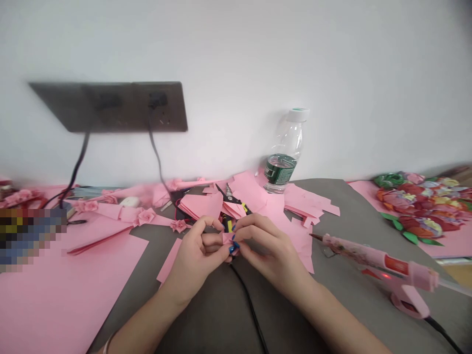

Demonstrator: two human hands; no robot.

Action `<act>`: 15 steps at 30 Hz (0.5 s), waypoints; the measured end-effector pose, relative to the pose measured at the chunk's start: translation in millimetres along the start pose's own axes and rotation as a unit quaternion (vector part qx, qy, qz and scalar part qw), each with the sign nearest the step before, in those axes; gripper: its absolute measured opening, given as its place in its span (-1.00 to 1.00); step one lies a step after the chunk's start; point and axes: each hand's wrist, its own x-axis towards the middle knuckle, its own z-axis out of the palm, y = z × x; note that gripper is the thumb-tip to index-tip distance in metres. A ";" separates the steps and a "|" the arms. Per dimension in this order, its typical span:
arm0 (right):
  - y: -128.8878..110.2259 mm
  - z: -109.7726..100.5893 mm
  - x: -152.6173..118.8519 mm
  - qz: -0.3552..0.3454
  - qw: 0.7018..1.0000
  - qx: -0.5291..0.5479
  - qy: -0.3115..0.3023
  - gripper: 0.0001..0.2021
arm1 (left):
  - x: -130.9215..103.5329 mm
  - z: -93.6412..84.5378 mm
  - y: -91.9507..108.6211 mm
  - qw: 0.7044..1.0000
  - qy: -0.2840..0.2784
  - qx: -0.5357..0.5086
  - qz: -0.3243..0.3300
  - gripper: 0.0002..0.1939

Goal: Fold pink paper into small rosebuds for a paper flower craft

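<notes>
Both hands meet at the middle of the grey table, around a small folded piece of pink paper (227,239). My left hand (201,253) pinches it between thumb and curled fingers. On its right side, the fingertips of my right hand (267,243), with blue nails, press on the same piece. Fingers cover most of the paper, so its full shape is hidden. Just behind the hands lie pliers (229,196) with black and yellow handles, among stacks of cut pink paper (202,205).
A pink glue gun (383,268) with a lit red light lies at the right. Behind stands a tilted clear bottle (283,164). Colourful flowers (424,206) lie far right. Pink paper roses (145,216) and large sheets (73,290) are at left. A black cable (250,305) runs toward the front.
</notes>
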 end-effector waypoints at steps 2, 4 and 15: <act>1.9 -2.4 -0.1 -0.021 1.000 -0.012 -0.009 -0.82 | 0.3 -0.3 1.2 1.000 -0.004 -0.013 -0.011 -0.73; 3.4 -4.5 0.0 -0.039 0.999 -0.009 -0.019 -0.82 | 0.8 -0.8 2.3 0.999 -0.008 -0.028 -0.018 -0.73; 4.2 -11.7 3.3 -0.065 0.997 -0.010 -0.034 -0.76 | 3.2 -3.2 6.3 0.997 -0.017 -0.067 -0.019 -0.63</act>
